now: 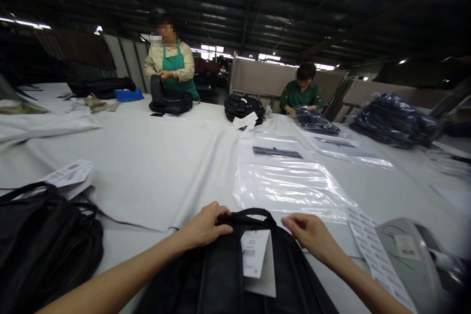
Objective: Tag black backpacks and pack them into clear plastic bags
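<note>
A black backpack (pixel 221 274) lies at the bottom centre, its carry loop at the top and a white paper tag (pixel 254 254) hanging on its front. My left hand (pixel 210 225) is at the top left edge of the bag beside the loop, thumb and fingers closed on the black fabric. Over the top right edge is my right hand (pixel 307 233), its fingers curled and thumb near the index finger; whether it grips anything is hard to make out.
More black bags (pixel 47 250) with tags lie at left. Clear plastic bags (pixel 290 176) cover the table (pixel 147 167) ahead. A label sheet (pixel 375 255) and grey device (pixel 408 260) are at right. Two people stand across the table, handling bags.
</note>
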{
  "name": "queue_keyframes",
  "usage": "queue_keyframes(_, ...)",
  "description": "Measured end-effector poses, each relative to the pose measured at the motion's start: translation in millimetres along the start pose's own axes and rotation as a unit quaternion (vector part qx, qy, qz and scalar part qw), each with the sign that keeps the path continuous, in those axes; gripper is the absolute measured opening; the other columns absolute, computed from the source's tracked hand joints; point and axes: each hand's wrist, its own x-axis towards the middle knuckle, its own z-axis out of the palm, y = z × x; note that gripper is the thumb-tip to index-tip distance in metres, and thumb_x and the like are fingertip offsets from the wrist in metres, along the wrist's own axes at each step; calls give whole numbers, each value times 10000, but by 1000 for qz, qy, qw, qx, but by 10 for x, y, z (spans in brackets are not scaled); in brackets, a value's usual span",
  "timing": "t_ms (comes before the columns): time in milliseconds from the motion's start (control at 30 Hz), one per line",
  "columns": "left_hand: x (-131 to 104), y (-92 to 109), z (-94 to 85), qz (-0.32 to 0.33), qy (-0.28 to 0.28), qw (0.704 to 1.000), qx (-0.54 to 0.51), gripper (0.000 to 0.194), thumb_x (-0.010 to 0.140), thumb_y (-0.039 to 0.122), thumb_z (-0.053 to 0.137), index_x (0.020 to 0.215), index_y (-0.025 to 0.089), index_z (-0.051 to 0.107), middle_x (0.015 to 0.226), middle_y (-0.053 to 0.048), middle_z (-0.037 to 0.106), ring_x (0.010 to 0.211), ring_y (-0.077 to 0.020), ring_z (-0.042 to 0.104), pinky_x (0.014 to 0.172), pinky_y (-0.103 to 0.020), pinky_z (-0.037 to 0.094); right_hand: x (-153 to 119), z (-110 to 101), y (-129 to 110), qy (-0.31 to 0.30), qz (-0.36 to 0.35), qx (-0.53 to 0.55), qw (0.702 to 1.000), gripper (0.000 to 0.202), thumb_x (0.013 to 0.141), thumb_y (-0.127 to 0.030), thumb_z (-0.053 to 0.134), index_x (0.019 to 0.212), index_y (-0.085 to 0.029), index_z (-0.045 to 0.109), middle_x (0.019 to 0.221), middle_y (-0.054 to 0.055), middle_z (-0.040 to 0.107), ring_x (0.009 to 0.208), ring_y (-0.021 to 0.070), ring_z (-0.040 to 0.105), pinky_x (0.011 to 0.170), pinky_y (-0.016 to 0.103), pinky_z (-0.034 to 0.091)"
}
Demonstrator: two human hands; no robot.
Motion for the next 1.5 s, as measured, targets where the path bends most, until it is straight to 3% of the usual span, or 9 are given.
queue_keyframes(100,25,-42,-8,-15,35,999,34,361,728,390,605,1046,220,619,992,-71,555,966,-260,504,864,-365,374,-57,42,-85,21,29,36,999,440,835,-557,418,781,-181,642,545,-16,556,443,129,498,473,250,378)
queue_keyframes(300,94,15,-11,10,26,999,34,310,809,423,503,968,199,649,929,-69,616,885,-231,555,801,-327,404,-115,302,-336,12,-58,-88,994,448,756,-467,582,1124,-211,586,769,21,614,594,159,532,595,280,413)
queue_keyframes(567,382,260,16,62,23,998,10,493,803,447,535,1202,158,562,1105,-105,617,945,-244,577,833,-329,424,-109,402,-365,-55,-55,-146,986,127,698,-213,531,767,-181,632,717,30,599,659,173,537,595,264,368)
queue_keyframes(700,621,388,129,103,-44,994,8,595,820,523,503,1311,190,463,1034,-74,649,871,-206,617,768,-285,460,15,364,-301,-48,-38,-45,997,354,837,-355,401,610,-163,593,538,-9,518,522,135,480,504,239,324)
queue_keyframes(800,763,524,228,143,-67,987,29,574,773,524,578,1271,249,506,1021,-36,661,864,-193,618,763,-262,454,180,347,-174,50,-33,-53,997,325,816,-387,441,810,-150,662,708,25,617,544,140,495,552,255,375)
queue_keyframes(900,849,598,296,164,-76,981,75,286,802,425,565,991,241,675,900,-36,686,843,-216,614,761,-289,443,303,391,-61,-5,-88,-86,992,256,741,-251,501,918,-174,669,815,41,663,621,157,537,605,260,391)
queue_keyframes(1167,572,84,122,136,-55,983,110,298,866,349,425,819,175,662,836,-67,660,803,-219,599,730,-294,434,266,513,92,19,-60,-109,992,269,796,-268,446,640,-174,643,629,37,634,638,187,575,617,276,385)
queue_keyframes(1367,397,18,55,117,-31,992,26,278,827,367,473,932,184,654,915,-38,662,828,-209,598,713,-257,432,126,245,-261,113,-27,-48,992,269,799,-320,484,898,-165,680,839,59,684,768,203,613,731,300,445)
queue_keyframes(1500,430,158,107,105,-28,994,-30,268,761,377,549,920,178,630,918,-40,642,816,-205,576,709,-266,428,236,88,-502,93,-48,-12,994,464,864,-497,412,1128,-165,600,1074,96,652,999,237,585,826,335,444)
